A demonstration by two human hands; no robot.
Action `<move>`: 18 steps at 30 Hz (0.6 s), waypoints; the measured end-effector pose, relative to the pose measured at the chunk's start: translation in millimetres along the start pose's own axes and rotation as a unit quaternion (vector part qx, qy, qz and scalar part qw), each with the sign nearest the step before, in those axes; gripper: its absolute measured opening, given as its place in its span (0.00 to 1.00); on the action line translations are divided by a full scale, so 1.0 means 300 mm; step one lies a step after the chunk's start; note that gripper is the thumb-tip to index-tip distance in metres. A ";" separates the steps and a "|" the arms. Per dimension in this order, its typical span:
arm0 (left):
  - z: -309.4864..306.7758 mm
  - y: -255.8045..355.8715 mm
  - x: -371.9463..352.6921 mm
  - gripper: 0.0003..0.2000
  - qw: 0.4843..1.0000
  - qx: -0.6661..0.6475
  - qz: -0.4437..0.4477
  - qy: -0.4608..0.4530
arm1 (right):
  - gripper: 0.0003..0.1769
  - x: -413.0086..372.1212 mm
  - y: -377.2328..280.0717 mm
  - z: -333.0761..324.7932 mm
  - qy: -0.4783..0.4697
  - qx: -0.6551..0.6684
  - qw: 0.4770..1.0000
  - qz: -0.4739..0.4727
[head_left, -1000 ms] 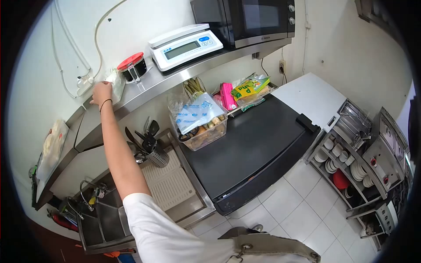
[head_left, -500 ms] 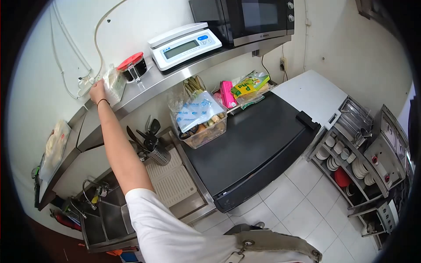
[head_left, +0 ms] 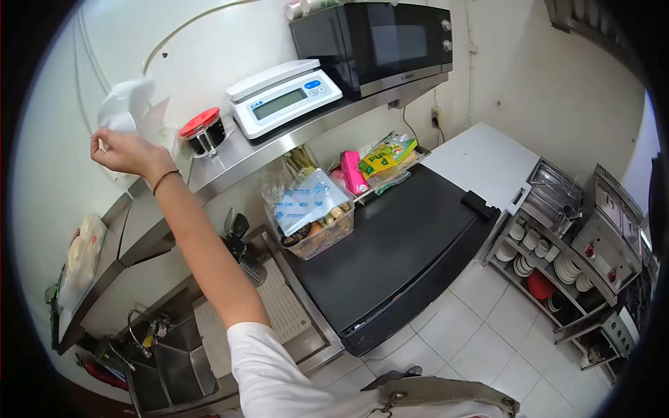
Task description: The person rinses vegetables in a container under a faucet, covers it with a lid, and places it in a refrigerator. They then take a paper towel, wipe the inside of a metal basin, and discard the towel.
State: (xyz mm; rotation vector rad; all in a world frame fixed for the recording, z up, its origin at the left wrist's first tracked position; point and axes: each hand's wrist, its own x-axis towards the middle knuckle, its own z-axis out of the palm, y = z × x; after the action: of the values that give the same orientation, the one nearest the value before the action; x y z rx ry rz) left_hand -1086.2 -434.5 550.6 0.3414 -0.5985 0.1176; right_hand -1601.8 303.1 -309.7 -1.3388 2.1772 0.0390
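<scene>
My left hand (head_left: 131,152) is raised above the steel wall shelf at the upper left, its fingers pinched on a thin white tissue-like sheet (head_left: 127,103). The sheet stands up, slightly blurred, above my fingertips. Behind my wrist, a clear plastic packet (head_left: 167,137) is partly hidden on the shelf. Just right of it stands a glass jar (head_left: 207,136) with a red lid and dark contents. My right hand is out of view.
A white scale (head_left: 286,101) and a microwave (head_left: 387,52) share the shelf (head_left: 244,159). Below are a sink (head_left: 182,369), a utensil holder (head_left: 252,270) and a clear bin of vegetables (head_left: 324,237) on a black-topped appliance (head_left: 390,244). Dish racks (head_left: 533,261) stand at the right.
My left hand has lifted from the packet and moved left, now with the white sheet raised in its fingers. The view has shifted slightly.
</scene>
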 end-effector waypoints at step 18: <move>-0.036 1.114 -1.405 0.04 0.136 -0.452 -0.203 -0.858 | 0.37 -0.256 -0.962 -1.835 0.521 0.682 0.469 -0.207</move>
State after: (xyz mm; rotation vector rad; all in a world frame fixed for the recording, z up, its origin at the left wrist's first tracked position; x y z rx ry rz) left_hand -1495.6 -121.7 395.7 -0.9428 -2.6953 -1.4768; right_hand -1588.9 49.6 262.9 -0.6530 1.3328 -2.6423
